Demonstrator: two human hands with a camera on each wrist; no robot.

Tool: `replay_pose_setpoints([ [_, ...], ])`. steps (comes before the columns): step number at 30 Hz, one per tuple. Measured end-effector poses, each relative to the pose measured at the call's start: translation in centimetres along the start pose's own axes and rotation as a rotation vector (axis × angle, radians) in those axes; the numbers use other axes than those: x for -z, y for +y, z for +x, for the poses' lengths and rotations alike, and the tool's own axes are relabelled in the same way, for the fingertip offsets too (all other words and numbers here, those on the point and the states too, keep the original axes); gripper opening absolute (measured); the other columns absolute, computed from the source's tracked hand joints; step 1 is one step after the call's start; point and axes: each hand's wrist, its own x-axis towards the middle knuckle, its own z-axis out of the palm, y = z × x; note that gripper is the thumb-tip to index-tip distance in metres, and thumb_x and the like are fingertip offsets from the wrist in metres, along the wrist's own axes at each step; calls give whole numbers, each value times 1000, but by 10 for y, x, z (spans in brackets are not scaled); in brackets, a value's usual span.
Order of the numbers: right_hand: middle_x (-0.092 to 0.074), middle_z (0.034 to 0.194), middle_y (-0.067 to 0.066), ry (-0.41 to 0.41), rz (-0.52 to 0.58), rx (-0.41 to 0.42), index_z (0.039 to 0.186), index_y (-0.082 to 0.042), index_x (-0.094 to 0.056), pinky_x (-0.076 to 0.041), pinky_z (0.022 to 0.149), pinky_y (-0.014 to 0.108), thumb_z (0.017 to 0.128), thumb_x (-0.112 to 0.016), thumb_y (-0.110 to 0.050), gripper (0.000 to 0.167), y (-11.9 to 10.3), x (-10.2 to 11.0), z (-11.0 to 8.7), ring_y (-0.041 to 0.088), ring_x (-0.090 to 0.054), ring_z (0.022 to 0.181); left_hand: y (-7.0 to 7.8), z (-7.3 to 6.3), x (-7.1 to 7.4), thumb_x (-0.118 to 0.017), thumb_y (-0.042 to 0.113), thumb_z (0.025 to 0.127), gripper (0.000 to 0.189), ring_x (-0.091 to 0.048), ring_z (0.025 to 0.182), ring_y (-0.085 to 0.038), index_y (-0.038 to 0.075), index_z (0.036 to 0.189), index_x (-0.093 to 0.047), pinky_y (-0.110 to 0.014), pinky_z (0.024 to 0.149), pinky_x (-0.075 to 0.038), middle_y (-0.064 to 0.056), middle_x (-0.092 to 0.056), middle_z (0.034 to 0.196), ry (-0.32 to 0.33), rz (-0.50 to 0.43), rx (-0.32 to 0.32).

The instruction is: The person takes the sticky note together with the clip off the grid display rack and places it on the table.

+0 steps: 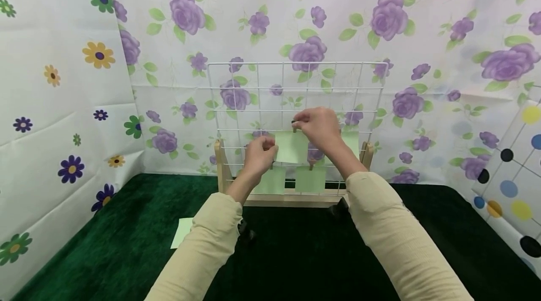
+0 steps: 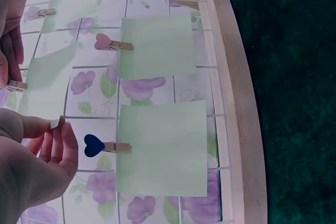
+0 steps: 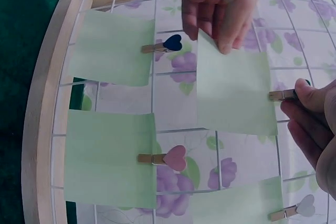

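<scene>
My left hand [image 1: 258,153] pinches the left edge of a pale green paper square [image 1: 291,147] that lies against a white wire grid [image 1: 296,63]. At the paper's top edge my right hand [image 1: 320,126] pinches a small wooden clothespin [image 3: 282,96], its head mostly hidden by the thumb. Below, two more green squares hang from the grid, one by a clothespin with a dark blue heart [image 3: 172,43], the other by one with a pink heart [image 3: 175,158]. Another square, behind my right wrist, is clipped by a clothespin with a white heart [image 3: 305,206].
A wooden base with side posts [image 1: 222,165] holds the grid upright on a dark green cloth [image 1: 127,235]. A loose green paper [image 1: 181,231] lies on the cloth beside my left forearm. Floral sheets [image 1: 270,10] stand behind and at the sides.
</scene>
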Motion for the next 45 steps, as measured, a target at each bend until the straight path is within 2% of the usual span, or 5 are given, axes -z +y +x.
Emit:
replay_pose_setpoints([
  [9,-73,92,11,60,225,18,98,-1,-74,-53,76,38,86,-73,-9,14,7,1,-7,24,-69,86,-7,-4,-2,-60,6,94,18,-56,86,-21,-3,110,-63,-28,68,-48,-12,-61,101,-37,-28,38],
  [15,-72,93,13,83,294,32,103,0,-72,-54,75,37,86,-73,-9,19,11,1,-13,24,-70,84,-11,-8,2,-59,9,94,19,-56,97,-25,0,110,-62,-34,76,-48,-12,-61,106,-38,-17,55],
  [23,-72,92,13,55,257,39,101,1,-71,-54,72,40,86,-73,-9,18,19,4,-23,26,-69,84,-17,-13,8,-58,11,94,17,-53,101,-25,0,107,-61,-38,81,-45,-13,-60,109,-66,-2,80],
  [30,-67,111,15,-24,199,71,107,0,-72,-55,72,41,86,-73,-8,23,27,7,-34,27,-69,88,-26,-24,16,-57,11,94,15,-54,99,-26,1,104,-61,-37,77,-45,-12,-60,107,-128,36,85],
  [45,-70,106,12,-146,167,29,109,-2,-72,-54,71,41,89,-70,-10,21,51,2,-59,26,-68,90,-49,-41,28,-55,9,95,19,-57,97,-26,-2,109,-61,-41,81,-51,-15,-61,110,-170,88,140],
])
